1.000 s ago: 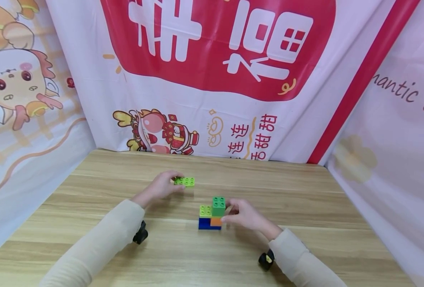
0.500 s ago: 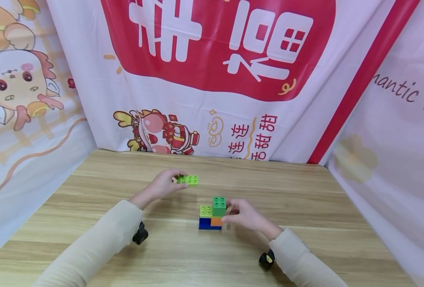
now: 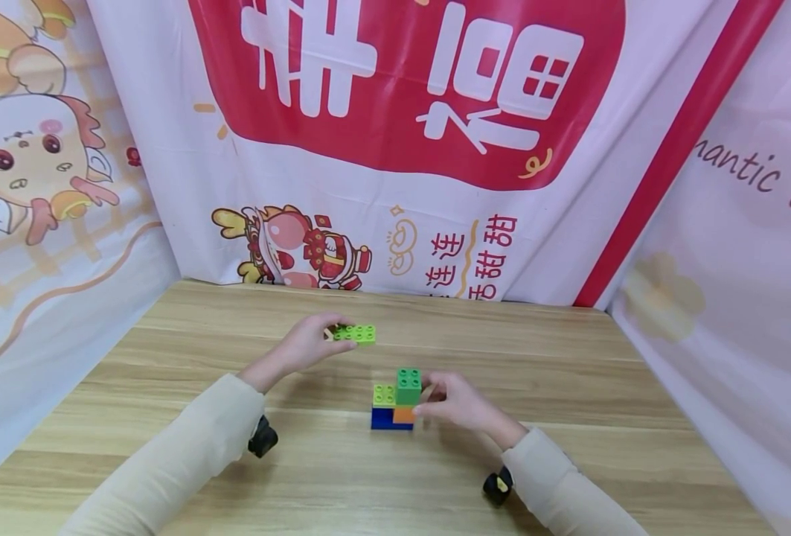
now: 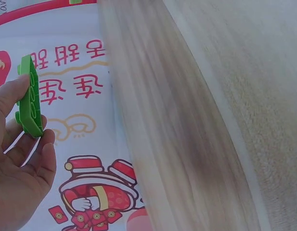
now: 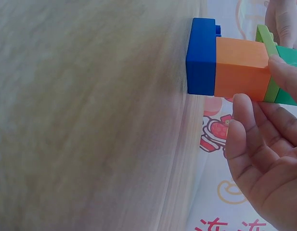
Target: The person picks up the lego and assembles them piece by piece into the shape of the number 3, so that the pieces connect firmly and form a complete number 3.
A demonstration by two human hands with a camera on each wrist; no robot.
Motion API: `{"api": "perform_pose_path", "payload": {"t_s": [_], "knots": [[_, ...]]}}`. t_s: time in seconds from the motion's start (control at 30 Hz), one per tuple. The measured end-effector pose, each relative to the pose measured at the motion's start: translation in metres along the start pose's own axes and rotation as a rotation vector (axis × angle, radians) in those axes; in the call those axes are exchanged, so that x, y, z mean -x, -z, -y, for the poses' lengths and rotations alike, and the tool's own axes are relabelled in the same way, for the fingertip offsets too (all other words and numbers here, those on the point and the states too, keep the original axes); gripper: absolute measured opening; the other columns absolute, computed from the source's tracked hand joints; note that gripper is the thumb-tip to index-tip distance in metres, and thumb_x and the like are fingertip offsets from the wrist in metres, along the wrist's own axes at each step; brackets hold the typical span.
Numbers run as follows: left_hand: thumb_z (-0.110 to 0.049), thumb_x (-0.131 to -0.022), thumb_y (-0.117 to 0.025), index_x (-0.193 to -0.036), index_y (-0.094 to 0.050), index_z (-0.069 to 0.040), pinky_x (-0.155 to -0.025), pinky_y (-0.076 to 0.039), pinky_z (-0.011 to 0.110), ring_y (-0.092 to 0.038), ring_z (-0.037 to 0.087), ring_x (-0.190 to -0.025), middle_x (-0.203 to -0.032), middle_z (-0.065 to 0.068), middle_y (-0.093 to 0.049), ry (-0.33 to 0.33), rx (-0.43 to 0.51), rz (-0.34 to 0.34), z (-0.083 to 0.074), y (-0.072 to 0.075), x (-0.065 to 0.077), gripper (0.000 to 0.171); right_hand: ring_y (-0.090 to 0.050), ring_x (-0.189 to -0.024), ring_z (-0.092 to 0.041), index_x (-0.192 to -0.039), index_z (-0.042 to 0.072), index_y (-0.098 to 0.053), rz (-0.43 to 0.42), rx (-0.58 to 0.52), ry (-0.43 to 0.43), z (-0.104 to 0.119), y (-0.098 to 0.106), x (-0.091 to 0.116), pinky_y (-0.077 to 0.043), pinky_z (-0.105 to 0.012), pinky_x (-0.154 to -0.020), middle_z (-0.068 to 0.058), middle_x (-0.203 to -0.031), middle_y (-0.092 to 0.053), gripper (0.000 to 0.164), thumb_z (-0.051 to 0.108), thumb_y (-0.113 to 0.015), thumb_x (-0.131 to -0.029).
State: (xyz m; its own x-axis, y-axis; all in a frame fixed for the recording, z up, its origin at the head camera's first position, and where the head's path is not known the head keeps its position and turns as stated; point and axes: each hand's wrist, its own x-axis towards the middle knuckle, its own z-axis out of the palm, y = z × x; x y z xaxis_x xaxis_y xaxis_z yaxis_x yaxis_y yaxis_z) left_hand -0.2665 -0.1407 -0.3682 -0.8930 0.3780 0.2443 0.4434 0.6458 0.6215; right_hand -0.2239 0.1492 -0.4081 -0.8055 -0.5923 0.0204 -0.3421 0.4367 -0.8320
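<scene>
My left hand pinches a lime-green toy building brick, flat with two rows of studs, in the air over the table. The left wrist view shows this lime brick between thumb and fingers, turned on edge. My right hand grips a small stack at its right side. At the bottom sits a dark blue brick, carrying an orange brick. A thin lime brick lies above, topped by a green brick. In the right wrist view, the thumb presses near the joint between lime and green.
The stack stands on a wood-grain table. A printed red and white cloth hangs along the table's far edge. More printed cloths close off both sides. Black wrist cameras sit under the sleeves.
My left hand has shifted slightly to the right with the lime brick, which appears a little higher in view. The right hand and the stack have stayed in place.
</scene>
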Motion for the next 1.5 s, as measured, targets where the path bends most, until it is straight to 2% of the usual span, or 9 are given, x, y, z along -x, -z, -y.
{"api": "perform_pose_path", "payload": {"t_s": [0.47,0.63,0.73,1.03,1.3,1.5], "knots": [[-0.024,-0.083,-0.070,-0.116,-0.062,-0.007,-0.070,-0.047,0.031,-0.054,0.016,-0.084,-0.101,0.001,-0.061,-0.040,0.051,0.019,-0.026,0.002,0.006,0.038,-0.060,-0.072,-0.016,-0.107,0.006,-0.062,-0.002,0.011,0.021,-0.001,0.000,-0.001,-0.049,-0.029,-0.063,-0.006,-0.091,-0.064,0.030,0.021,-0.071,-0.082],[-0.023,-0.082,-0.070,-0.112,-0.063,-0.011,-0.071,-0.047,0.031,-0.054,0.016,-0.085,-0.099,-0.002,-0.060,-0.052,0.057,0.017,-0.035,0.001,0.008,0.033,-0.060,-0.073,-0.016,-0.108,0.006,-0.062,-0.004,0.010,0.022,-0.001,0.000,-0.001,-0.049,-0.029,-0.063,-0.005,-0.092,-0.063,0.030,0.021,-0.071,-0.082],[-0.023,-0.082,-0.071,-0.110,-0.063,-0.012,-0.072,-0.047,0.031,-0.054,0.016,-0.085,-0.098,-0.003,-0.061,-0.079,0.052,0.007,-0.039,0.000,0.009,0.031,-0.060,-0.073,-0.016,-0.108,0.006,-0.062,-0.003,0.006,0.019,-0.001,0.000,0.000,-0.049,-0.030,-0.063,-0.006,-0.092,-0.063,0.031,0.020,-0.071,-0.082],[-0.023,-0.082,-0.071,-0.111,-0.063,-0.012,-0.071,-0.047,0.029,-0.055,0.012,-0.083,-0.099,-0.004,-0.061,-0.131,0.078,0.002,-0.049,-0.006,0.013,0.032,-0.061,-0.072,-0.015,-0.108,0.005,-0.062,0.000,0.006,0.039,-0.001,0.000,-0.001,-0.049,-0.029,-0.062,-0.003,-0.093,-0.063,0.030,0.019,-0.070,-0.082],[-0.020,-0.081,-0.072,-0.112,-0.062,-0.013,-0.075,-0.048,0.037,-0.054,0.012,-0.084,-0.101,-0.004,-0.061,-0.158,0.118,0.032,-0.058,-0.014,0.018,0.033,-0.061,-0.071,-0.015,-0.107,0.006,-0.063,0.002,0.004,0.038,-0.002,0.000,-0.001,-0.049,-0.029,-0.061,-0.002,-0.093,-0.063,0.029,0.020,-0.070,-0.083],[-0.021,-0.080,-0.073,-0.111,-0.062,-0.012,-0.074,-0.049,0.033,-0.054,0.009,-0.085,-0.102,-0.005,-0.061,-0.189,0.139,0.056,-0.064,-0.022,0.021,0.034,-0.061,-0.070,-0.016,-0.108,0.006,-0.062,0.006,-0.002,0.040,-0.002,0.000,-0.001,-0.049,-0.028,-0.060,-0.003,-0.092,-0.063,0.029,0.019,-0.070,-0.083]]}}
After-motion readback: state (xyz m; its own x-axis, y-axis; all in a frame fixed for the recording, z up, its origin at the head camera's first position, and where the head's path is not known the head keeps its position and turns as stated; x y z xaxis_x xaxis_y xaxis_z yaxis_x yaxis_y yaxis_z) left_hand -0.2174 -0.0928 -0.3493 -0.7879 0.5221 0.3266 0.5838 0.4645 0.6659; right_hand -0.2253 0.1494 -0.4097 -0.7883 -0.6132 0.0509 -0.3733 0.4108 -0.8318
